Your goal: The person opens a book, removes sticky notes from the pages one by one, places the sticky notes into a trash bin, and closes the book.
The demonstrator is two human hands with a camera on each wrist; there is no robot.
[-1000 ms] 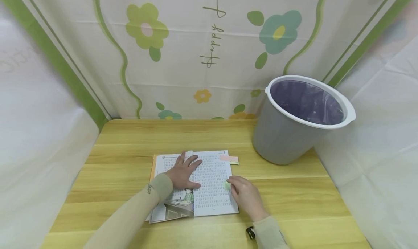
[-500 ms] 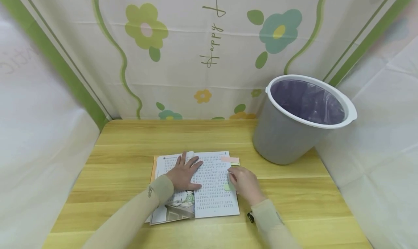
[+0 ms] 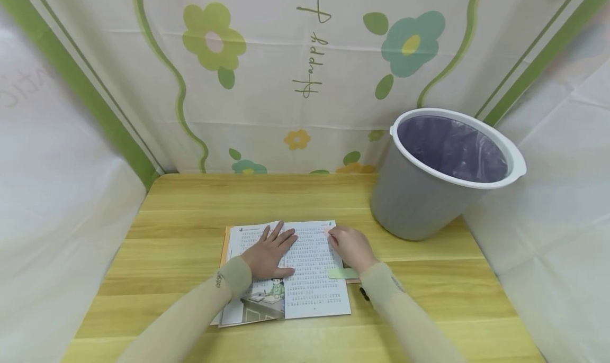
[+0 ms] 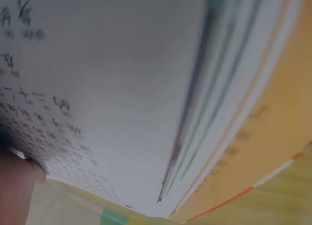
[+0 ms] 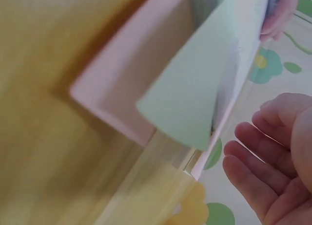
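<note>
While the left hand (image 3: 269, 255) rests flat across the gutter of the book (image 3: 312, 262), fingers spread and gripping nothing, the right hand (image 3: 351, 247) is at the upper outer edge of the right-hand page. Its fingers are bent inward, tips by the upper pink tab (image 3: 326, 231) (most of that strip is hidden behind the hand in the head view); whether they pinch it cannot be told. In the right wrist view, nothing shows between the visible fingers.

The book lies spread on the table (image 3: 186, 199), near its front edge. Lower on the same page, the green tab (image 3: 344, 273) projects past the paper's edge, its outer end beside the right sleeve (image 3: 387, 289). Beneath it, the lower pink tab (image 5: 122, 74) sticks out as well. A drawing (image 3: 269, 298) fills the bottom of the left-hand page, and an orange cover (image 4: 278, 132) shows under the page stack.

To the right, a grey bin (image 3: 410, 199) with a white rim and a purple liner (image 3: 448, 146) stands at the rear of the table, before a flowered curtain (image 3: 267, 93).
</note>
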